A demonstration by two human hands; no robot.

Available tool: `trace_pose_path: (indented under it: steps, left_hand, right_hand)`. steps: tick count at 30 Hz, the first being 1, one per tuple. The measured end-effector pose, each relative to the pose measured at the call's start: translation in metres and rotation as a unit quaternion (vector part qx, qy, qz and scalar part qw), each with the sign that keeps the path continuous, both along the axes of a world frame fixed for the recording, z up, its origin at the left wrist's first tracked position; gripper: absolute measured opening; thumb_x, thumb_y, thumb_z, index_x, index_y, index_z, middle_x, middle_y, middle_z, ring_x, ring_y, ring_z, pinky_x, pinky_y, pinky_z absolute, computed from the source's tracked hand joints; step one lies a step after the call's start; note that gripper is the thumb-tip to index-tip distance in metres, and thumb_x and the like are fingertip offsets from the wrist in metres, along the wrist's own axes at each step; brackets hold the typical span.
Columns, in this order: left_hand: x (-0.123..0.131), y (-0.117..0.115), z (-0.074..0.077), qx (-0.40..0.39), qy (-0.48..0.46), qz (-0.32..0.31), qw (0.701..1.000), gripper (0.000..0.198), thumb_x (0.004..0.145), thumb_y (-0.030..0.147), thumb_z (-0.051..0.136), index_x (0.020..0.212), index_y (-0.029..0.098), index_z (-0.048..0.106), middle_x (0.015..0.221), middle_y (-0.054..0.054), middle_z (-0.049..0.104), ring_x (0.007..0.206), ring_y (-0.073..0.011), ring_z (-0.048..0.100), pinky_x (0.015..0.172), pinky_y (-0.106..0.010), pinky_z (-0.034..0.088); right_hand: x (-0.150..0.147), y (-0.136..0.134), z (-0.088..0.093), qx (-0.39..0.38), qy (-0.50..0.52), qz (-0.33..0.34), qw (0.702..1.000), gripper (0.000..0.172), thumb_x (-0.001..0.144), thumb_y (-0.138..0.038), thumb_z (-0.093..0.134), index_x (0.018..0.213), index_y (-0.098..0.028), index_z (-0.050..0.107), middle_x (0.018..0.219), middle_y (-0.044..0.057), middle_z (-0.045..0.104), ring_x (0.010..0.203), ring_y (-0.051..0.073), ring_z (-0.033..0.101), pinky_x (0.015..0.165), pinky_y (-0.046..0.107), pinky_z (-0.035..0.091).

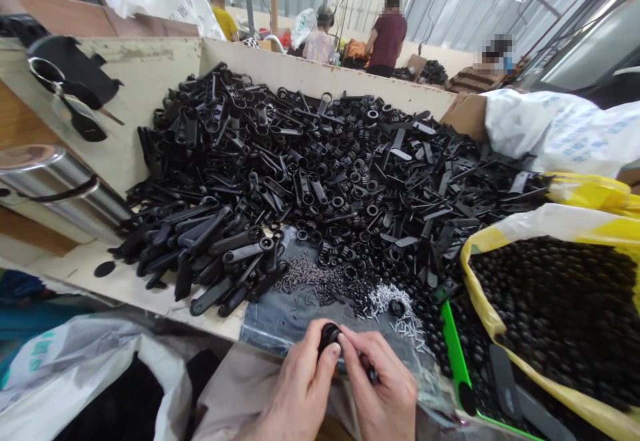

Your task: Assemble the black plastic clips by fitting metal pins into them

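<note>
The left hand (300, 388) and right hand (383, 388) meet at the bottom edge of the view, just above the near rim of the table (125, 281). Between them sits a small round black cap (329, 333). The left fingers (327, 354) are closed narrowly on its near side. The right thumb and forefinger press on it from the other side, so both hands grip it. A small dark bit shows under the right hand; what it is cannot be told.

Just beyond the hands lies a clear plastic sheet (280, 314). It carries a patch of dark screws (305, 274) and, to their right, a scatter of bright pins (395, 298). Long black arms (220, 254) lie stacked to the left of the sheet. Behind all this a large heap (310, 134) of black plastic parts fills the table up to a pale board wall (150, 74).

To the right, a yellow bag (480, 294) stands open, full of small black knobs (550, 294). A green tray edge (453, 354) runs just beside it. A white sack (560, 128) lies beyond the yellow bag, and another sack (60, 368) sags below the table at lower left. A metal tube (55, 181) rests at the left edge. Several people (387, 34) stand at work well behind the wall.
</note>
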State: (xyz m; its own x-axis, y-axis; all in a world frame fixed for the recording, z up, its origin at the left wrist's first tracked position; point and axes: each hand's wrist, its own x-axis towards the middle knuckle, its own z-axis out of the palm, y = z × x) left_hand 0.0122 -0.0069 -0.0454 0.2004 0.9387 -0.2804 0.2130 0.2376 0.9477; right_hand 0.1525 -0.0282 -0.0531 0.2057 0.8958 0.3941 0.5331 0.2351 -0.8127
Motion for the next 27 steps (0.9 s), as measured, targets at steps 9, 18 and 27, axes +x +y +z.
trace_pose_path:
  steps: [9, 18, 27]
  left_hand:
    - [0.0, 0.0, 0.001, 0.028, 0.013, 0.01, 0.999, 0.037, 0.101, 0.049, 0.05, 0.124, 0.028, 0.069, 0.111, -0.01, 0.078, 0.105, -0.0288, 0.07, 0.095, -0.036, 0.05]
    - [-0.033, 0.02, 0.012, 0.223, 0.145, -0.182, 0.947, 0.031, 0.103, 0.028, 0.044, 0.126, 0.029, 0.065, 0.105, -0.007, 0.075, 0.092, -0.0241, 0.072, 0.081, -0.034, 0.057]
    - [-0.042, 0.027, 0.021, -0.039, 0.113, -0.146, 0.982, 0.046, 0.087, 0.033, 0.061, 0.132, 0.025, 0.058, 0.135, -0.012, 0.067, 0.126, -0.0311, 0.061, 0.105, -0.046, 0.049]
  right_hand:
    - [-0.003, -0.001, -0.001, -0.071, 0.103, -0.006, 0.992, 0.026, 0.098, -0.031, 0.07, 0.123, -0.026, 0.074, 0.076, -0.001, 0.069, 0.058, 0.013, 0.063, 0.056, 0.021, 0.053]
    - [-0.005, 0.009, 0.001, -0.208, 0.355, 0.118, 0.904, 0.044, 0.089, -0.059, 0.076, 0.111, -0.021, 0.071, 0.084, 0.001, 0.068, 0.071, 0.015, 0.058, 0.066, 0.025, 0.049]
    - [0.002, 0.022, 0.002, -0.248, 0.28, 0.134, 0.918, 0.041, 0.09, -0.055, 0.073, 0.116, -0.022, 0.078, 0.091, 0.006, 0.075, 0.074, 0.019, 0.061, 0.07, 0.031, 0.048]
